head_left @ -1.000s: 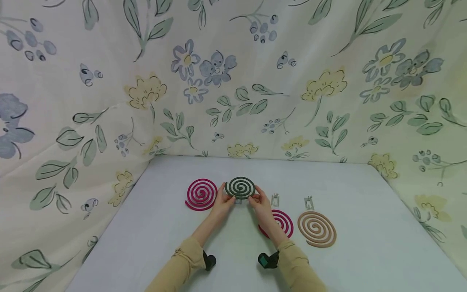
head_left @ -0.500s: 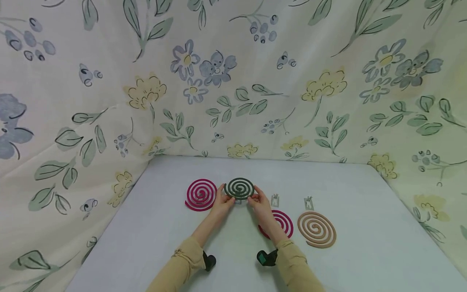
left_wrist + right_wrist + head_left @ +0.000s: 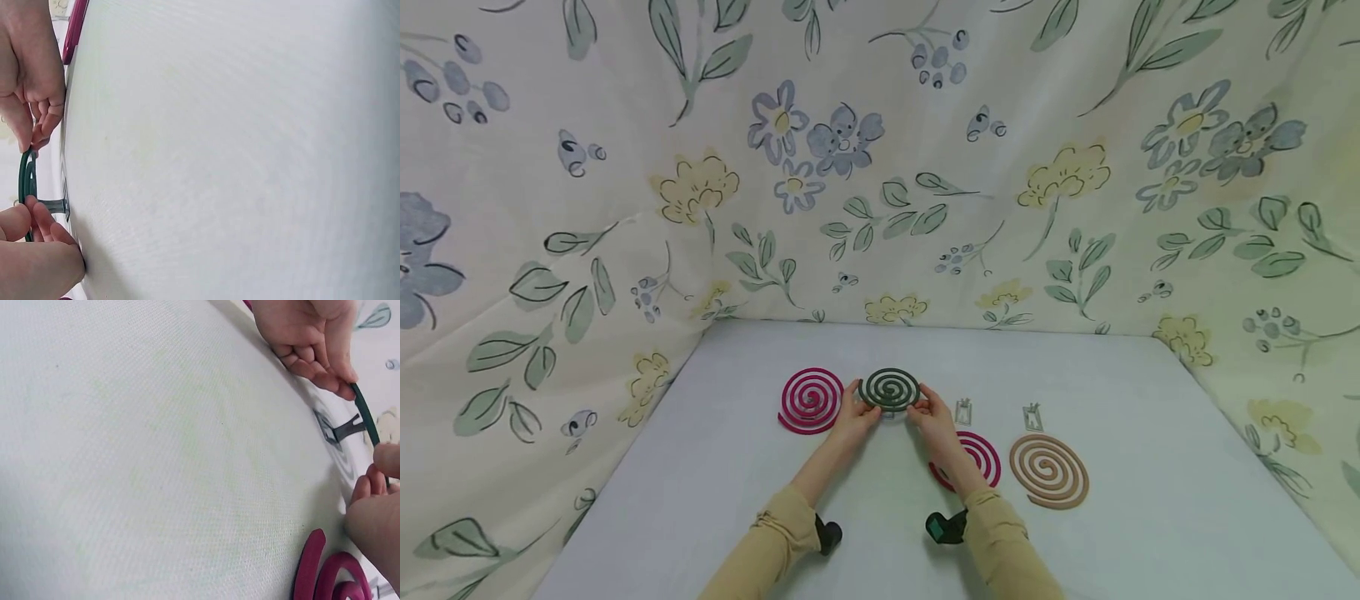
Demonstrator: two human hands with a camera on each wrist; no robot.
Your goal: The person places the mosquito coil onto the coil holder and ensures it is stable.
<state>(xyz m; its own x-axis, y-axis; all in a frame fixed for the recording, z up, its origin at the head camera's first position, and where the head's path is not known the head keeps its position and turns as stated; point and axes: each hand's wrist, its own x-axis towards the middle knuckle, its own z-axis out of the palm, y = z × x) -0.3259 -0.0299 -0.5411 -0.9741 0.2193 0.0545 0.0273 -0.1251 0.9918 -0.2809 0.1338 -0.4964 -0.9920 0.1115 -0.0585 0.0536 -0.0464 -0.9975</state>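
Note:
A dark green mosquito coil (image 3: 889, 409) lies roughly level between both hands, raised over the table. My left hand (image 3: 853, 417) pinches its left edge and my right hand (image 3: 933, 417) its right edge, thumbs toward me. Beneath it stands a small metal coil stand (image 3: 347, 429), its upright prong reaching up to the coil; whether the prong has gone into the coil I cannot tell. In the left wrist view the stand's foot (image 3: 66, 208) rests on the table. A magenta coil (image 3: 810, 417) lies left of my left hand. Another magenta coil (image 3: 992, 461) is partly hidden under my right forearm.
A tan coil (image 3: 1049, 505) lies at the right of the white table (image 3: 662, 500). Two flat metal stands, a nearer stand (image 3: 964, 412) and a farther stand (image 3: 1033, 417), lie behind the coils on the right. A floral cloth (image 3: 880, 167) hangs behind the table.
The green coil has come down very slightly, with both hands still holding its edges. The whole head view has shifted a little to the left.

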